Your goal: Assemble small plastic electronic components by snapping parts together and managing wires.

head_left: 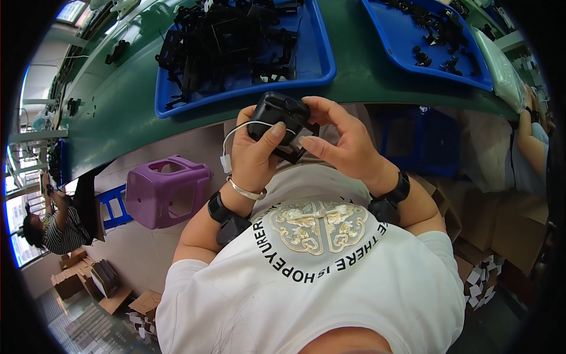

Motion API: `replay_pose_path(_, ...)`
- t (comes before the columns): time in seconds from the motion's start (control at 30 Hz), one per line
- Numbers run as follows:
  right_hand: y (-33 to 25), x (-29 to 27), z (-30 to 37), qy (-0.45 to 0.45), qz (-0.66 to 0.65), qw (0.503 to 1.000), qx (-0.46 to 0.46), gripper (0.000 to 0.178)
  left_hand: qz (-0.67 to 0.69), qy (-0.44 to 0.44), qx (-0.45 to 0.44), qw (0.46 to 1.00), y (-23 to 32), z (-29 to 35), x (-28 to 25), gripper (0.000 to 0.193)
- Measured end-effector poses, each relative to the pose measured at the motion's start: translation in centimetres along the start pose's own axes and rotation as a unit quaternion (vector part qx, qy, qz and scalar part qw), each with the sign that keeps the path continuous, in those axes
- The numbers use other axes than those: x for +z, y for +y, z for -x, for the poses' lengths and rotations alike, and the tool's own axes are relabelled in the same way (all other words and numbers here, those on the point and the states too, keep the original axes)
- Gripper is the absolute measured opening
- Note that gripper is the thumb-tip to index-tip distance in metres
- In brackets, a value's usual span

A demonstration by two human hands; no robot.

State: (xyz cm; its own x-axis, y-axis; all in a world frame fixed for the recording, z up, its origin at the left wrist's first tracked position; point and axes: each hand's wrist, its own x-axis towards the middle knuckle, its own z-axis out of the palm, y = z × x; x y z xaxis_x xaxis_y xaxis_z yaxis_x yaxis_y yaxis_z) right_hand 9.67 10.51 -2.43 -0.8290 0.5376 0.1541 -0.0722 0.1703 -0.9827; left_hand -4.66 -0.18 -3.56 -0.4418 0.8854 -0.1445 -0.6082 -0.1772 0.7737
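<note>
Head view: a black device (272, 112) with a thin white cable (225, 144) is up near the edge of the green table (349, 53). The left hand (254, 147) has its fingers closed around it; the right hand's (348, 144) thumb and fingers stand partly apart at its right side, their grip unclear. Beyond lies a blue tray (322, 44) of black parts (221, 41).

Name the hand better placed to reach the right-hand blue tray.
Likely the right hand: it sits nearer that blue tray, though it also touches the black device, which the left hand grips, thumb over it.
</note>
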Motion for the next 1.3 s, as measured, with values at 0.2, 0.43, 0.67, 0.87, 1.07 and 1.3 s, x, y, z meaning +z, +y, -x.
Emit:
replay_pose_path(0.2, 0.4, -0.4, 0.1, -0.001, -0.016, 1.0, 0.001, 0.049, 0.037, -0.021, -0.04, 0.998, -0.1, 0.0, -0.3, 0.044)
replay_pose_path(0.43, 0.0, -0.3, -0.7, 0.056, 0.137, 0.979, -0.142, 0.037, -0.067, 0.017, 0.024, 0.997, -0.6, 0.2, -0.2, 0.049)
replay_pose_path(0.67, 0.0, -0.3, -0.4, 0.068, 0.094, 0.987, -0.109, 0.034, -0.171, -0.045, 0.065, 0.982, -0.4, 0.5, -0.3, 0.062)
replay_pose_path(0.87, 0.0, -1.0, -0.6, 0.021, 0.078, 0.992, -0.095, 0.034, -0.204, -0.053, 0.051, 0.976, -0.1, 0.7, -0.1, 0.065)
replay_pose_path(1.07, 0.2, -0.3, -0.4, 0.047, 0.119, 0.98, -0.149, 0.033, -0.268, -0.031, 0.081, 0.959, -0.4, 0.7, -0.2, 0.061)
replay_pose_path(1.3, 0.9, -0.2, -0.3, 0.079, 0.214, 0.951, -0.21, 0.032, -0.325, -0.034, 0.097, 0.94, -0.3, 0.5, -0.5, 0.059)
